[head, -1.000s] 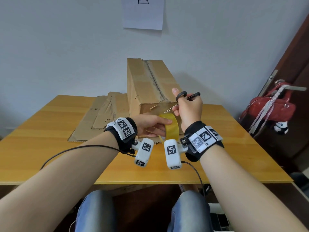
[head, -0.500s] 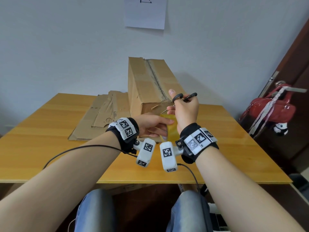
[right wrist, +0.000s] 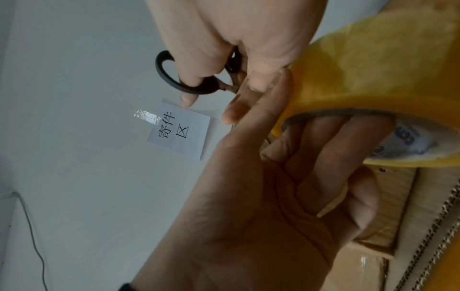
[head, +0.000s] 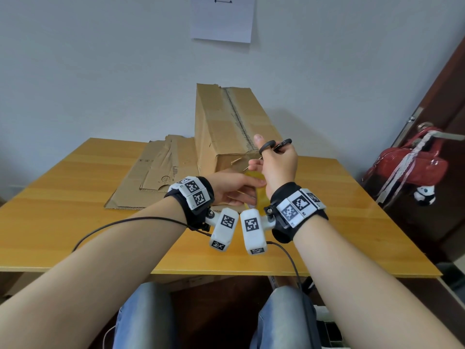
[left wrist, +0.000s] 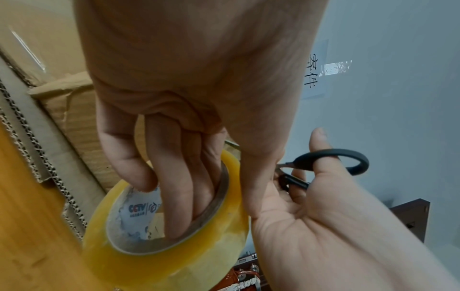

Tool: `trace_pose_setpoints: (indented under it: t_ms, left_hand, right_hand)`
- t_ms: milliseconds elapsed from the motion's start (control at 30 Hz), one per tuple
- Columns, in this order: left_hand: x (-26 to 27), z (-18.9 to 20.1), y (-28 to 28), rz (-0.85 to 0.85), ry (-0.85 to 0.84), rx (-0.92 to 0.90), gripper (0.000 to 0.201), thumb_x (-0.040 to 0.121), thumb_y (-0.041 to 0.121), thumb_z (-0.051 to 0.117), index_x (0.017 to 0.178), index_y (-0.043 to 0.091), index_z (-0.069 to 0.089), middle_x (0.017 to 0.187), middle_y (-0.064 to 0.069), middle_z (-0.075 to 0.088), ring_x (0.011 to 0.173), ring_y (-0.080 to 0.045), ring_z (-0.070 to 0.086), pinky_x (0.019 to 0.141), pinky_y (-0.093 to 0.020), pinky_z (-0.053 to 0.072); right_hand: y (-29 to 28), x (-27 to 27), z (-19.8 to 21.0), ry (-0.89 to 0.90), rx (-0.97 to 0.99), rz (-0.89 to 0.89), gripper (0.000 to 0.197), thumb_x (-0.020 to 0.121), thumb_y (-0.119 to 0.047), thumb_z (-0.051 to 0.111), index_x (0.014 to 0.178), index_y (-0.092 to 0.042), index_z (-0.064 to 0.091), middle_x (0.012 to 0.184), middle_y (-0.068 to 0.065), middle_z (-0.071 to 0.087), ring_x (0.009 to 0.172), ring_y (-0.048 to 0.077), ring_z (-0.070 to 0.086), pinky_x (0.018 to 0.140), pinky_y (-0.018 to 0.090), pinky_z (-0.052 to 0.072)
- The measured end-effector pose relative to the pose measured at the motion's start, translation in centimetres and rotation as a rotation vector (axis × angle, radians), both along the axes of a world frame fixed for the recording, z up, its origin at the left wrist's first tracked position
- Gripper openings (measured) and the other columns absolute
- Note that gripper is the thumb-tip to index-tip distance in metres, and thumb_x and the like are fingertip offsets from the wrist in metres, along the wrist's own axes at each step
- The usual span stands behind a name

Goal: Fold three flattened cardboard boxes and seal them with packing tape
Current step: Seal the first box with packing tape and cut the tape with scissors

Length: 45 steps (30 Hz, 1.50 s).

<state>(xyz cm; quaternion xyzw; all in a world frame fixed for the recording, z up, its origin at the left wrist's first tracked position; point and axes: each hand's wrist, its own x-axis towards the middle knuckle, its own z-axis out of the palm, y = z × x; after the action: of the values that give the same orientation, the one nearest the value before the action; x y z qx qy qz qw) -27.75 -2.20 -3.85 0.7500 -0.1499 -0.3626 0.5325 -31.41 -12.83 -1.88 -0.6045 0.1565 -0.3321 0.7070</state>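
A tall folded cardboard box (head: 226,127) stands on end at the middle back of the wooden table (head: 75,210). Flattened cardboard sheets (head: 161,172) lie to its left. My left hand (head: 236,190) holds a yellow roll of packing tape (left wrist: 179,246) just in front of the box, with several fingers hooked through its core. My right hand (head: 276,165) grips black-handled scissors (head: 274,146), thumb through one loop (left wrist: 333,161), directly above the roll (right wrist: 373,78). The blades are mostly hidden behind the hand.
A red bag (head: 412,167) with a small panda charm hangs on a dark door at the right. A sheet of paper (head: 221,18) is taped to the wall. A black cable (head: 125,225) runs from my left wrist across the table's front.
Both hands have drawn slightly closer together, the right wrist now covering more of the tape roll. The scissors stay in the right hand, the roll in the left.
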Motion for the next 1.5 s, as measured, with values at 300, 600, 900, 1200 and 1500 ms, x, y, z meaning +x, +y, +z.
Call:
trace_pose_setpoints:
  t_ms: [300, 600, 900, 1200, 1500]
  left_hand:
    - [0.3, -0.2, 0.1, 0.004, -0.003, -0.01, 0.025, 0.088, 0.04, 0.072, 0.1, 0.018, 0.067, 0.069, 0.009, 0.073, 0.066, -0.006, 0.071, 0.075, -0.026, 0.047]
    - [0.4, -0.8, -0.1, -0.004, -0.01, 0.02, 0.027, 0.084, 0.041, 0.077, 0.091, 0.016, 0.067, 0.073, 0.006, 0.072, 0.069, -0.01, 0.071, 0.071, -0.025, 0.049]
    - [0.1, -1.9, -0.6, -0.028, 0.029, 0.051, 0.023, 0.09, 0.038, 0.072, 0.098, 0.019, 0.064, 0.059, 0.011, 0.068, 0.048, -0.002, 0.062, 0.065, -0.021, 0.045]
    - [-0.1, -2.9, -3.0, -0.019, 0.056, 0.101, 0.027, 0.084, 0.043, 0.076, 0.09, 0.018, 0.066, 0.072, 0.006, 0.072, 0.069, -0.007, 0.07, 0.067, -0.021, 0.047]
    - [0.2, -3.6, -5.5, 0.005, 0.065, 0.122, 0.036, 0.083, 0.047, 0.077, 0.102, 0.017, 0.07, 0.095, 0.002, 0.074, 0.079, -0.009, 0.07, 0.065, -0.02, 0.052]
  right_hand:
    - [0.0, 0.1, 0.2, -0.003, -0.048, 0.008, 0.028, 0.085, -0.023, 0.081, 0.085, -0.004, 0.061, 0.058, -0.002, 0.064, 0.049, 0.026, 0.065, 0.052, 0.036, 0.057]
    - [-0.1, -0.5, 0.5, -0.033, 0.004, 0.069, 0.03, 0.089, -0.029, 0.077, 0.09, -0.004, 0.061, 0.078, 0.01, 0.064, 0.053, 0.02, 0.067, 0.055, 0.036, 0.058]
    - [-1.3, -1.4, 0.9, -0.071, 0.142, 0.052, 0.026, 0.098, -0.037, 0.063, 0.096, -0.011, 0.06, 0.075, 0.01, 0.06, 0.043, 0.022, 0.059, 0.044, 0.031, 0.054]
    - [-5.7, -2.1, -0.6, -0.028, 0.238, -0.003, 0.035, 0.098, -0.049, 0.058, 0.097, -0.013, 0.06, 0.066, 0.002, 0.057, 0.04, 0.016, 0.052, 0.038, 0.025, 0.045]
    - [-13.5, -2.8, -4.2, 0.247, 0.086, -0.148, 0.031, 0.091, -0.045, 0.071, 0.091, -0.015, 0.067, 0.071, 0.004, 0.061, 0.043, 0.016, 0.057, 0.045, 0.028, 0.053]
